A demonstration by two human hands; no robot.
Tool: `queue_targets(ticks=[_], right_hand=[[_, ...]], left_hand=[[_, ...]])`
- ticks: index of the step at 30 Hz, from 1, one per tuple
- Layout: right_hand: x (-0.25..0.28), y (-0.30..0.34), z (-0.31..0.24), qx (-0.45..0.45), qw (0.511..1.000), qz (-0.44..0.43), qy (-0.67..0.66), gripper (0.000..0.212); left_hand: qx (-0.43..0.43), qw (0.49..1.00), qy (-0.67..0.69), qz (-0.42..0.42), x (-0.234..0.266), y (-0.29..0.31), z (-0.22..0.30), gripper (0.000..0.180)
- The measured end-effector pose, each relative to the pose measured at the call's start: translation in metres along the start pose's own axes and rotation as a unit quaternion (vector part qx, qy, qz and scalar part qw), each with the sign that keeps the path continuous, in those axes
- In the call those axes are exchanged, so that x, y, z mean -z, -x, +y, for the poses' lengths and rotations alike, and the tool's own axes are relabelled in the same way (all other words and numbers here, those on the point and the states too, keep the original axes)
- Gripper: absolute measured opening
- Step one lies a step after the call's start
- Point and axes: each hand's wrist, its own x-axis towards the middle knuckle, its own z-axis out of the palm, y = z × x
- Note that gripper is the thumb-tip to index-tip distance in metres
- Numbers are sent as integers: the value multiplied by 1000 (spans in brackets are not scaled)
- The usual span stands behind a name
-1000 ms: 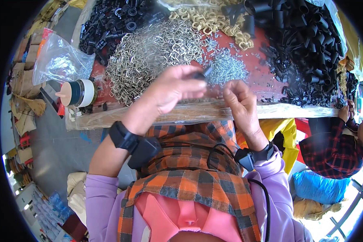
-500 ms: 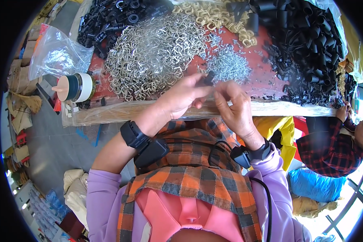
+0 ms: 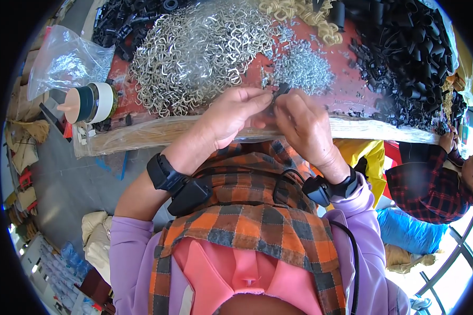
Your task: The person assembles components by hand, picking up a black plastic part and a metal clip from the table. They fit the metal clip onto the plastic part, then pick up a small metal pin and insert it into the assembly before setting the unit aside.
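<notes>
Both hands, left hand (image 3: 231, 113) and right hand (image 3: 305, 123), pinch one small black plastic clip (image 3: 279, 92) between fingertips; I'd keep it steady above the red table (image 3: 352, 89).

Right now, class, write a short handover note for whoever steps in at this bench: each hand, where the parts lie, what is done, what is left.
Left hand and right hand meet at the table edge, both pinching one small black part.
Supplies: silver clip pile, small silver pieces, black parts heap, tape roll at the left.
Done: one part picked up, in hand.
Left: cannot tell whether it is fitted; the piles remain large.
</notes>
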Motion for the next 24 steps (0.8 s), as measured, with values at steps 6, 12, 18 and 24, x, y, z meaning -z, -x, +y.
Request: queue_targets(ticks=[6,12,18,24], right_hand=[[2,-1,-3,14,999,-35,2,9],[3,0,-5,-10,998,-58,-24,9],[1,-2,-10,-41,996,-73,-42,6],[1,-8,-15,-74,988,-116,-70,7]], left_hand=[[-19,998,-59,11,1,3,-3,24],[-12,995,-94,7,-2,10,-3,25],[-9,998,-63,-18,5,13,-7,25],[-2,1000,-18,-18,13,17,-10,24]])
